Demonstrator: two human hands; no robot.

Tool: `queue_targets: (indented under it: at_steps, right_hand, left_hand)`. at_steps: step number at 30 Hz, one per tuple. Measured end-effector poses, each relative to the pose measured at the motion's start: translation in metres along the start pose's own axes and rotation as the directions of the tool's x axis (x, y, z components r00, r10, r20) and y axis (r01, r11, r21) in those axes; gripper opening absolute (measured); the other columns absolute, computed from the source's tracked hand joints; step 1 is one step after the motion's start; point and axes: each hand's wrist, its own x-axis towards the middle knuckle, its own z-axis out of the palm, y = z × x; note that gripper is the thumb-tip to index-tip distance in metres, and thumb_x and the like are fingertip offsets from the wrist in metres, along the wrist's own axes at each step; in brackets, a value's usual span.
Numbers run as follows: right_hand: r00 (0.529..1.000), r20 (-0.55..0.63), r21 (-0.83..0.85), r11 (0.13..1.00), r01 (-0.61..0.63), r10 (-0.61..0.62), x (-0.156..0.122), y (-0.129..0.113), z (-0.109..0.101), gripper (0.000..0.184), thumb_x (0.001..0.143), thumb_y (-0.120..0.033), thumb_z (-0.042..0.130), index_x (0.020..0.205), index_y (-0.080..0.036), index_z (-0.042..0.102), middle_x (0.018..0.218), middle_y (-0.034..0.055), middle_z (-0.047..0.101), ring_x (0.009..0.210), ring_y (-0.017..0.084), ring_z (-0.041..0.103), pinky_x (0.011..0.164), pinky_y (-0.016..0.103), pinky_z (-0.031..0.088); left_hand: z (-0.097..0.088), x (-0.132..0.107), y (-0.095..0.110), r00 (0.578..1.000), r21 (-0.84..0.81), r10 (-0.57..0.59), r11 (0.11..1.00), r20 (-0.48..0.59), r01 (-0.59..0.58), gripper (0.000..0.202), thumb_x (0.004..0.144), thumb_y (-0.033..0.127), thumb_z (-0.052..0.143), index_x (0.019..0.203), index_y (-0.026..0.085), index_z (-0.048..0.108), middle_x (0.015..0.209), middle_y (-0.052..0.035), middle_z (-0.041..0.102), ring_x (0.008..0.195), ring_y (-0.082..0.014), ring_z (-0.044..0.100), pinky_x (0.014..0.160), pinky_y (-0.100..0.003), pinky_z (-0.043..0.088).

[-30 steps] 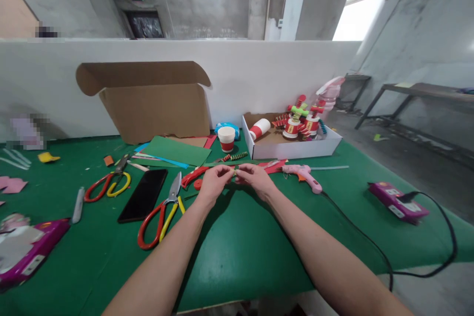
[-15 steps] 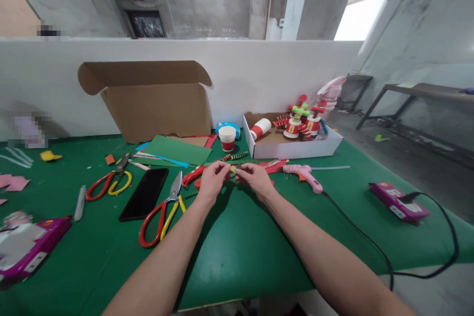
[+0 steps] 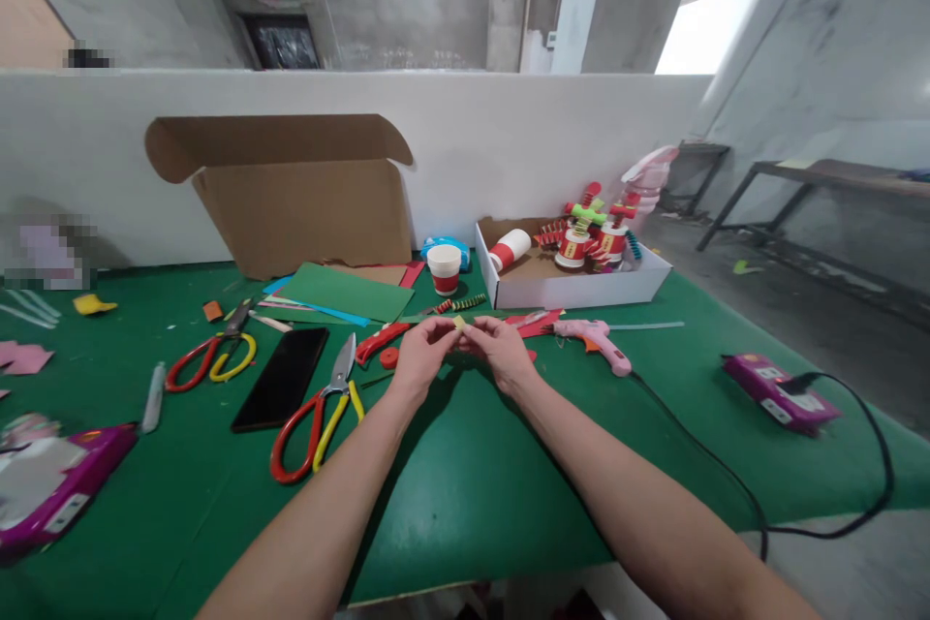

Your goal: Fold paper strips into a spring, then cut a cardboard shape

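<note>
My left hand [image 3: 422,349] and my right hand [image 3: 501,349] meet above the green table, fingertips closed in a pinch. Between them they hold a small yellow piece of folded paper [image 3: 458,322]; its lower part is hidden by the fingers. Just left of my left hand lie a red-handled tool [image 3: 379,342] and a small red disc [image 3: 389,357]. Beyond the fingers are coiled paper springs [image 3: 469,304] and a paper cup [image 3: 445,269] with a red band. A pink glue gun [image 3: 592,339] lies to the right of my right hand.
Large scissors [image 3: 335,397], a black phone [image 3: 282,378] and smaller scissors [image 3: 231,345] lie at left. Coloured paper sheets [image 3: 349,292] lie before an upright cardboard box [image 3: 305,213]. A white box [image 3: 581,292] holds cup figures. The glue gun's cord [image 3: 697,447] runs along the right side.
The yellow paper piece now shows more clearly above my fingertips, and my hands have come slightly closer together. The whole view has shifted a little.
</note>
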Motion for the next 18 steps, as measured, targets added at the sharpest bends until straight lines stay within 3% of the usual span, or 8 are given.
queue_targets:
  at_steps: [6, 11, 18]
  right_hand:
    - [1.000, -0.016, -0.037, 0.999, 0.016, -0.016, -0.0004, -0.0001, -0.0002, 0.041, 0.045, -0.037, 0.087, 0.069, -0.018, 0.060, 0.062, -0.0028, 0.066, 0.056, 0.012, 0.062, 0.066, 0.029, 0.054]
    - [1.000, -0.002, -0.059, 0.998, 0.004, -0.005, -0.0006, 0.0003, 0.0007, 0.040, 0.046, -0.037, 0.087, 0.068, -0.017, 0.060, 0.061, -0.0027, 0.064, 0.056, 0.012, 0.061, 0.064, 0.029, 0.054]
    - [1.000, -0.022, -0.058, 0.998, -0.012, 0.011, -0.0007, -0.0002, 0.0010, 0.039, 0.045, -0.036, 0.087, 0.066, -0.017, 0.060, 0.058, -0.0033, 0.064, 0.054, 0.010, 0.060, 0.062, 0.026, 0.052]
  left_hand:
    - [-0.0014, 0.0007, 0.0023, 0.999, -0.054, 0.005, 0.998, -0.035, -0.007, 0.041, 0.056, 0.043, 0.079, 0.084, 0.016, 0.067, 0.074, -0.0018, 0.067, 0.064, -0.0119, 0.056, 0.061, -0.024, 0.045]
    - [-0.0038, 0.0013, 0.0030, 0.999, -0.060, -0.030, 0.998, -0.042, 0.027, 0.037, 0.054, 0.045, 0.080, 0.070, 0.016, 0.065, 0.065, 0.0006, 0.063, 0.059, -0.0103, 0.053, 0.059, -0.024, 0.043]
    - [-0.0035, 0.0014, 0.0037, 0.997, -0.101, -0.067, 0.993, -0.044, 0.062, 0.036, 0.052, 0.044, 0.080, 0.066, 0.016, 0.062, 0.060, 0.0027, 0.060, 0.056, -0.0093, 0.051, 0.058, -0.023, 0.040]
